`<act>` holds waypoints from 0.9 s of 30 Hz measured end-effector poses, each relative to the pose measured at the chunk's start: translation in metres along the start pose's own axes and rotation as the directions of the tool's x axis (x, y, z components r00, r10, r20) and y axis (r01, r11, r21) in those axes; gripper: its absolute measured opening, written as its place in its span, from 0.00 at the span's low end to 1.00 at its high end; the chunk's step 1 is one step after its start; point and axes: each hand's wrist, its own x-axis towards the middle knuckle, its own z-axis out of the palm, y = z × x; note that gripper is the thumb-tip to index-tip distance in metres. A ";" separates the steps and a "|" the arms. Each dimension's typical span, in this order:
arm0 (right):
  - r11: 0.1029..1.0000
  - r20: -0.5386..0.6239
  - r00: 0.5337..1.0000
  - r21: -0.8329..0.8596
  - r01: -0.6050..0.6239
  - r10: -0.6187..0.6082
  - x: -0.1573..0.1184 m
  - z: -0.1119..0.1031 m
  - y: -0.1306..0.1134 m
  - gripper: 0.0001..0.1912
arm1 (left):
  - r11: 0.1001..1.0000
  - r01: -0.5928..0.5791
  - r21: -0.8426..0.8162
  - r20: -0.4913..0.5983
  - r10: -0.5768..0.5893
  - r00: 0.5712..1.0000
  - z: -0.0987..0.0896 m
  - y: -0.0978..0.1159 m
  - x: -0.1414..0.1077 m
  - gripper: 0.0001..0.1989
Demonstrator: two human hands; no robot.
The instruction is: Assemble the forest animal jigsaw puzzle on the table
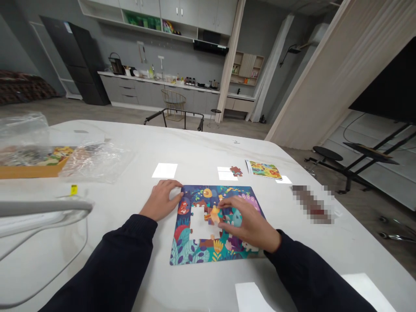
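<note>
The left hand (160,200) rests on the upper left edge of a jungle-animal jigsaw puzzle (191,247), its fingers loosely curved and holding nothing. The right hand (250,223) lies spread over the middle of the puzzle, its fingertips (225,203) down on a yellow-orange puzzle piece (212,215). That piece sits right beside a white gap (199,225) in the picture. Whether those fingers pinch the piece or only press on it, I cannot tell.

The puzzle lies flat on a white stone counter (130,277), between the two forearms in dark sleeves (110,264). Ahead of it, a loose puzzle piece (236,171) sits at the edge of a white paper slip (225,173), just beside a small printed picture card (261,170). Another white paper slip (164,170) lies ahead and to the left. Further left are a shallow cardboard puzzle box (32,169) and a crumpled clear plastic bag (97,162), with a small yellow tag (74,190) nearer the hands. To the right of the puzzle, a pixelated object (312,203) is too obscured to identify. Past the counter's far edge stands a gold wire chair (173,102), with kitchen cabinets (143,89) along the back wall.
</note>
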 end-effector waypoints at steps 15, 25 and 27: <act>0.991 0.114 0.988 -0.070 0.116 -0.108 -0.018 0.021 0.000 0.22 | 1.000 0.002 0.013 0.012 -0.002 1.000 -0.001 0.000 0.001 0.13; 0.994 0.068 0.992 -0.015 0.112 -0.110 -0.017 0.026 0.003 0.18 | 1.000 0.016 0.009 0.020 -0.016 1.000 -0.002 0.002 0.000 0.13; 0.994 0.074 0.992 -0.012 0.107 -0.106 -0.017 0.026 0.002 0.19 | 1.000 0.012 0.008 0.014 -0.012 1.000 -0.001 0.001 0.000 0.13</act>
